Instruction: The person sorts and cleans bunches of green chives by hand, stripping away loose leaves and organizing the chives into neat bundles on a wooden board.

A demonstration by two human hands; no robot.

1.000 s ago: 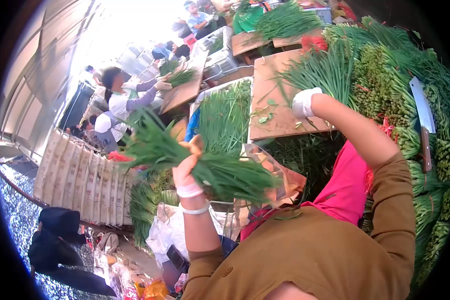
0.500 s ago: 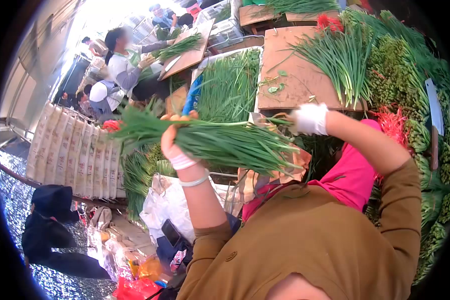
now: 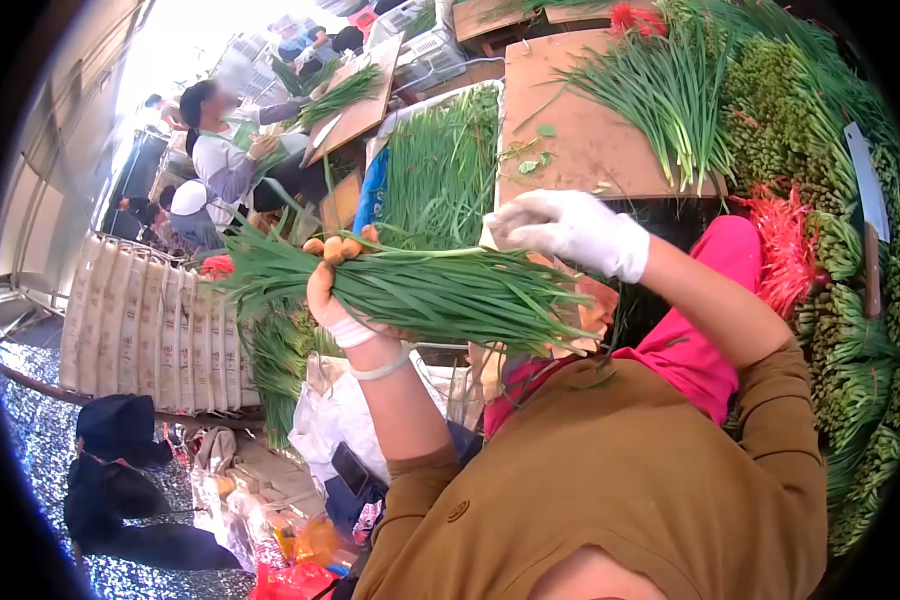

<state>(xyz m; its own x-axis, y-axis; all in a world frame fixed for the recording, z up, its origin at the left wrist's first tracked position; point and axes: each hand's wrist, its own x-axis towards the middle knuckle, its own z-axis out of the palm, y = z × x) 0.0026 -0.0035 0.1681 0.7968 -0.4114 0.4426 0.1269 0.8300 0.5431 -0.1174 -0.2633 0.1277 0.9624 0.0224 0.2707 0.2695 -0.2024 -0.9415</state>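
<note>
A thick bunch of long green leafy stalks (image 3: 460, 290) lies across my left hand (image 3: 338, 270), whose fingers are wrapped round it near the middle of the view. My right hand (image 3: 575, 230), in a white glove, is just above the right part of the bunch. Its fingers are loosely spread, and nothing shows in them. Beyond it, more green stalks (image 3: 670, 110) are spread on a brown board (image 3: 560, 115) with small leaf scraps.
A crate of green stalks (image 3: 445, 165) stands behind the bunch. Tied bundles (image 3: 770, 120) are stacked at the right, with a large knife (image 3: 867, 190) on them and red ties (image 3: 778, 245) beside. A co-worker (image 3: 220, 140) handles stalks at the upper left.
My right hand has moved from the board's stalks, down and left to above the held bunch, and its fingers have spread. My left hand has kept its hold while the bunch has come level.
</note>
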